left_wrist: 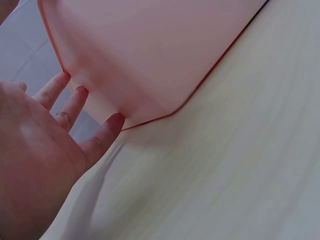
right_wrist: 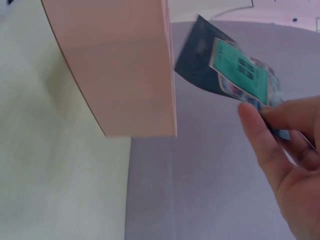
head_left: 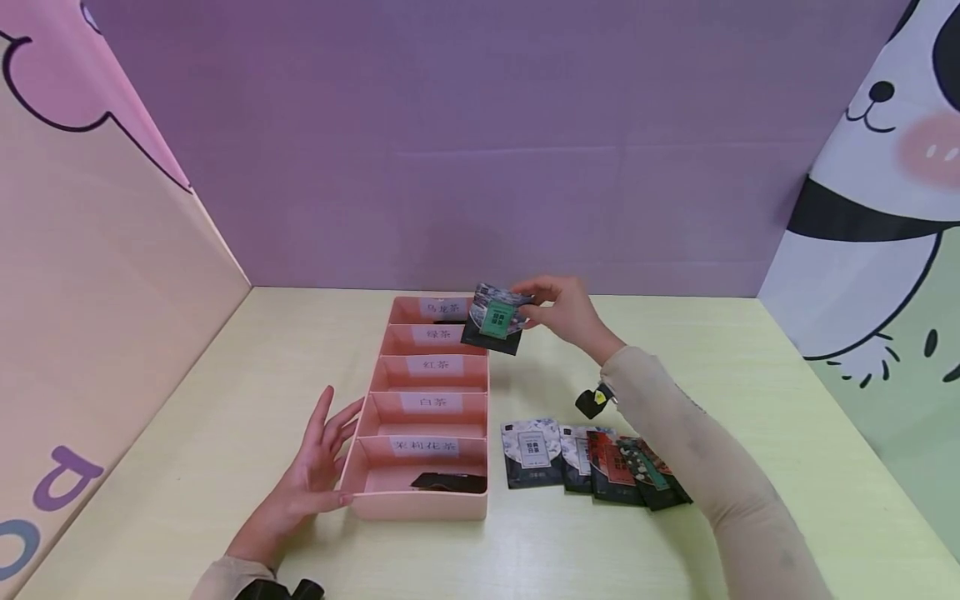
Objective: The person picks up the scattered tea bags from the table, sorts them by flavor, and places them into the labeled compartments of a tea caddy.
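Observation:
My right hand (head_left: 564, 312) pinches a tea bag packet (head_left: 495, 320) by its edge between thumb and fingers. The packet is dark with a patterned top and a green label, and it hangs tilted over the right rim of the far two compartments. A long pink divided box (head_left: 420, 506) with Chinese labels stands on the table. My left hand (head_left: 318, 467) is spread at the box's near left side, and in the left wrist view its fingertips (left_wrist: 116, 120) touch the wall. One dark packet (head_left: 450, 482) lies in the nearest compartment; another dark piece (head_left: 450, 322) shows in the farthest.
Right of the box lies an overlapping row of tea packets: a white-labelled one (head_left: 532, 454), a red-labelled one (head_left: 617, 467) and a green-labelled one (head_left: 654, 475) among them. A purple wall (head_left: 480, 167) closes off the table's back edge.

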A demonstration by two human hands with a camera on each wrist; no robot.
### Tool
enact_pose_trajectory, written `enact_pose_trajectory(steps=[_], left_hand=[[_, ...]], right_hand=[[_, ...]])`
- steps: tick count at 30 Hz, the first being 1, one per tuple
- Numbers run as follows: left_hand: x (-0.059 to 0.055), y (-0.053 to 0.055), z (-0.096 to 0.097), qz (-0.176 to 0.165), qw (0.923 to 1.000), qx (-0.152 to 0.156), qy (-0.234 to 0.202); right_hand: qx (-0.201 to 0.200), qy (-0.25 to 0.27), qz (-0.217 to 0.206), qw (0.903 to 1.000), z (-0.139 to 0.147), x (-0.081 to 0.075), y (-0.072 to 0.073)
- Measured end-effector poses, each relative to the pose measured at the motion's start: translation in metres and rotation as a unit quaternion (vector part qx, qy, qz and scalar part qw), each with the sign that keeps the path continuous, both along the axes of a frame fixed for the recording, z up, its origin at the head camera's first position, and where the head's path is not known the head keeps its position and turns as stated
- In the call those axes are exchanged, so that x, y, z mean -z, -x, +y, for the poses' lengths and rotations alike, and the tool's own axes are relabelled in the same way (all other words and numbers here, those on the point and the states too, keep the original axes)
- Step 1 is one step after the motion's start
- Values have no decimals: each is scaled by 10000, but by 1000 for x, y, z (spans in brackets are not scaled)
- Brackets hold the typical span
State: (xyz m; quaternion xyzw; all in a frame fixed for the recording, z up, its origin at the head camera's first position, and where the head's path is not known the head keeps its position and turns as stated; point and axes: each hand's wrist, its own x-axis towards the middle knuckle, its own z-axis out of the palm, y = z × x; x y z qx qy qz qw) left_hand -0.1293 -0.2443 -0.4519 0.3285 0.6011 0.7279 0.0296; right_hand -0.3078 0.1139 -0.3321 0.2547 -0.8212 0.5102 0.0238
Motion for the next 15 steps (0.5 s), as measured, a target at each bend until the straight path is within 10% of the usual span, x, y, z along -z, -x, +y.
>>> enact_pose_trajectory(steps=[15], left_hand=[[0,0,-2,41,9999,119,-98]], right_hand=[[-478,749,1625,9827,-37,27,-8]])
